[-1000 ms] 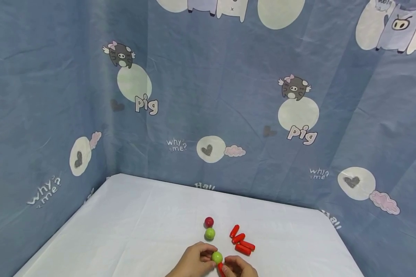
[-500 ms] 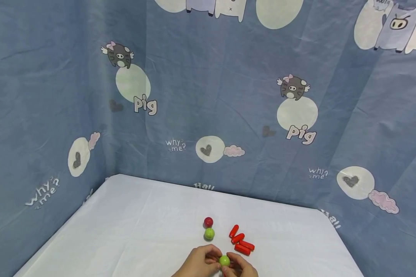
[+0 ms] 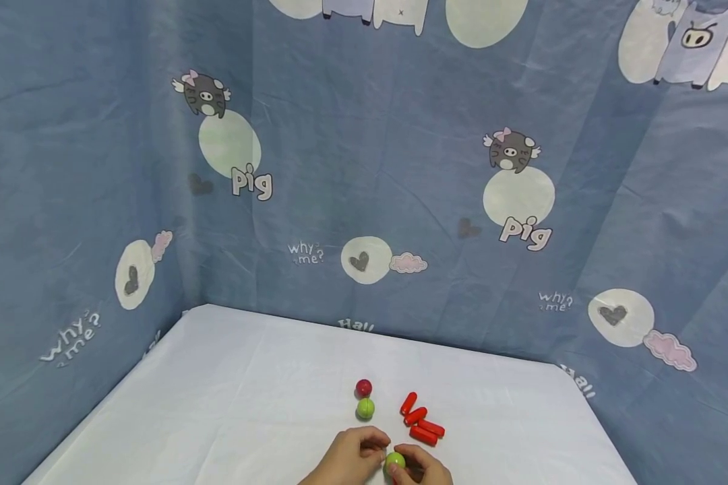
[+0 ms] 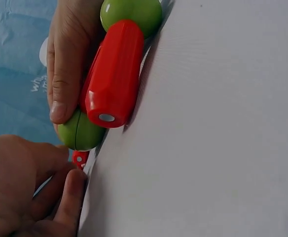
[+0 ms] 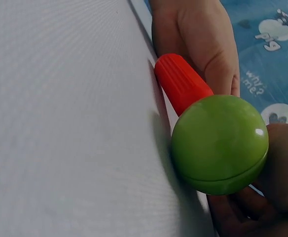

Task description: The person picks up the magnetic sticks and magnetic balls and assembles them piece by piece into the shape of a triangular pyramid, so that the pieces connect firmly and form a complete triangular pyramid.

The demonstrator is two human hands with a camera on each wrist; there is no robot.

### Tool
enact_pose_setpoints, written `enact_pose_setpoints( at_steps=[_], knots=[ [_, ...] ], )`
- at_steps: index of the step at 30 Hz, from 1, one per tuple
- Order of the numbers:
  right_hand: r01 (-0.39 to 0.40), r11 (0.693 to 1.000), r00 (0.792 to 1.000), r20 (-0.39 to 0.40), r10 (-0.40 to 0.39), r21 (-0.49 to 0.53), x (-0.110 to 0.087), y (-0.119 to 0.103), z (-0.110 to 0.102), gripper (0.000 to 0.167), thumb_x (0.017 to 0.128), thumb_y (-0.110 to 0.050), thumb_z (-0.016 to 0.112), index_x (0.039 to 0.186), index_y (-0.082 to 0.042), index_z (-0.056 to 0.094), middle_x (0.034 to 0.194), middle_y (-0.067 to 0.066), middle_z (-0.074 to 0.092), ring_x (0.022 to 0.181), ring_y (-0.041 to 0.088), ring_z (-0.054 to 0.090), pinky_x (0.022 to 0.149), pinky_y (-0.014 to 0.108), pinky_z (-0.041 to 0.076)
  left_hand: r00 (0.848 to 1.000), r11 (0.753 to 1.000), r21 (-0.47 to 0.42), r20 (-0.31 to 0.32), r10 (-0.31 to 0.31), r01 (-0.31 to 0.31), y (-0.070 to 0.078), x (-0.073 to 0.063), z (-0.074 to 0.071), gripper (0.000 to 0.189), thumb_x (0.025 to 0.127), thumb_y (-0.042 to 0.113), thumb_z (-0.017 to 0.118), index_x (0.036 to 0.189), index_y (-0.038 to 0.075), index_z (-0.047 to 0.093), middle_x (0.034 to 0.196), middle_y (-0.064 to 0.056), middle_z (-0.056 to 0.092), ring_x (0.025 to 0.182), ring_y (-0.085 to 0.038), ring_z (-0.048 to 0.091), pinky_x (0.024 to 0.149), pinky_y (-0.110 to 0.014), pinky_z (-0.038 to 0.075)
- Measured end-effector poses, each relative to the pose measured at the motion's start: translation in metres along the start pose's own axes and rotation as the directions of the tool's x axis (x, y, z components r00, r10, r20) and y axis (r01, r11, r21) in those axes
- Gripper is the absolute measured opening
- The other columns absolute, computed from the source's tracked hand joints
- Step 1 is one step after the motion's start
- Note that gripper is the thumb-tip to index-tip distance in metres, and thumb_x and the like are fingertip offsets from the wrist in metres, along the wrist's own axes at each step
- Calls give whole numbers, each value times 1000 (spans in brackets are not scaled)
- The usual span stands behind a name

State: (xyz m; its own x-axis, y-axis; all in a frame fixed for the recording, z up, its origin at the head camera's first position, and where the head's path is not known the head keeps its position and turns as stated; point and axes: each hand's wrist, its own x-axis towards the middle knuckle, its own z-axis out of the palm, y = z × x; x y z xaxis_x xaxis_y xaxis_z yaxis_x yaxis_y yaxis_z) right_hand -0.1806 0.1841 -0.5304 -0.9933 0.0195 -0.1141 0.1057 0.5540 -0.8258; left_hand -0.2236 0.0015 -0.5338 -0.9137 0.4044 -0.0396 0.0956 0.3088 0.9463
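One green ball point(image 3: 395, 461) is pinched by the fingers of the right hand point(image 3: 423, 465), just beside the left hand point(image 3: 353, 456), whose fingers appear parted and empty; a nudge from that side could slip it loose, rolling across the white surface point(image 3: 267, 384) toward the red rods point(image 3: 423, 436).

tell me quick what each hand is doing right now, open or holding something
Left hand: open, holding nothing, fingertips close to the ball.
Right hand: closed, holding a green ball.
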Motion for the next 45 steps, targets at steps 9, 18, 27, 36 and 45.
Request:
enact_pose_setpoints(
  at_steps=[9,18,27,36,45],
  knots=[
    [27,1000,1000,-1,-27,7,2,-1,-1,39,89,-34,78,116,-6,71,106,5,76,90,17,71,81,41,61,990,995,23,-97,104,-102,-1,14,1,14,91,9,73,106,7,73,99,-2,74,85,-7,68,73,-20,56],
    [-2,1000,1000,21,3,-4,2,-2,1,38,91,-35,77,115,-6,70,107,6,75,91,20,71,83,43,61,976,988,68,-159,150,-141,-3,29,1,15,89,7,74,104,5,73,96,-3,74,82,-4,68,72,-18,55],
    [37,999,999,19,-37,22,4,-2,-2,36,90,-31,77,116,-6,71,110,9,74,93,22,72,83,44,61,970,986,107,-196,144,-125,-1,48,4,15,88,8,76,103,6,73,94,-1,73,83,-9,70,73,-20,56],
    [68,997,998,14,-69,34,3,0,-3,36,90,-29,77,115,-4,71,103,7,75,89,19,72,80,40,61,968,986,118,-204,144,-122,1,64,10,17,87,8,77,104,6,73,96,-2,73,83,-9,68,75,-24,58],
    [65,996,997,35,-67,57,3,3,-4,39,91,-33,77,116,-4,70,102,8,75,89,20,71,80,41,60,960,981,120,-218,173,-150,5,72,16,17,86,8,78,102,5,73,92,-3,73,81,-8,65,73,-22,55]
  ],
)
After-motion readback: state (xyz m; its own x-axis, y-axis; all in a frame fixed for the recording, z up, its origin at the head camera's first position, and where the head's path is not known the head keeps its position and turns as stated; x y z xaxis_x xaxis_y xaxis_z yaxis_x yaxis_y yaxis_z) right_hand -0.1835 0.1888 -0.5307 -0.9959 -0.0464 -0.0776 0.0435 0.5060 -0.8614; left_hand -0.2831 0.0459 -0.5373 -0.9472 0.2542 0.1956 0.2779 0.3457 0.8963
